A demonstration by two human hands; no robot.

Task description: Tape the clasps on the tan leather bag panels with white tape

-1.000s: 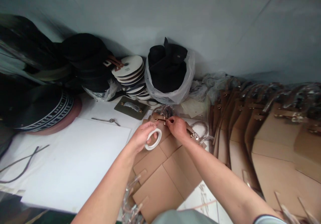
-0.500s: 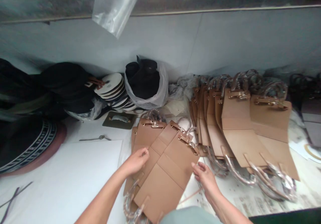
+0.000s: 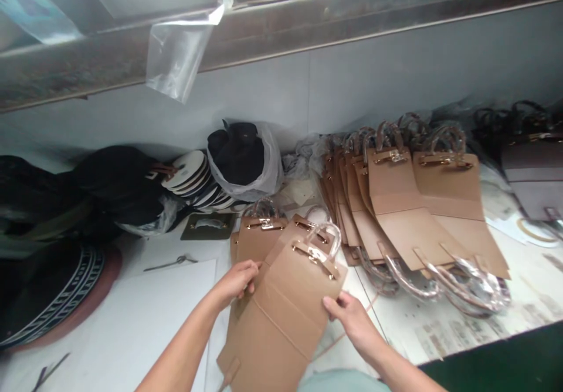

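A tan handbag panel (image 3: 284, 301) with gold hardware and a plastic-wrapped handle (image 3: 329, 237) lies slantwise across the front pile, its upper end toward the right. My right hand (image 3: 352, 316) pinches its right edge, thumb on top and fingers underneath. My left hand (image 3: 240, 280) is closed at the opposite edge; its curled fingers hide the exact grip, but the panel's edge runs into them. Under it lie more tan panels (image 3: 257, 234), partly covered, with handles and gold clasps at their far ends.
A row of overlapping tan panels (image 3: 396, 187) with wrapped handles stands to the right, dark bags (image 3: 534, 169) beyond. Behind are ribbon spools (image 3: 187, 172) and a black roll in a plastic bag (image 3: 268, 163). A large webbing roll (image 3: 48, 298) sits left. A metal shelf edge (image 3: 281, 34) crosses above.
The top panel has shifted and its near end has lifted, covering more of the panel beneath. My right hand has closed on its edge. The camera view has tilted and moved.
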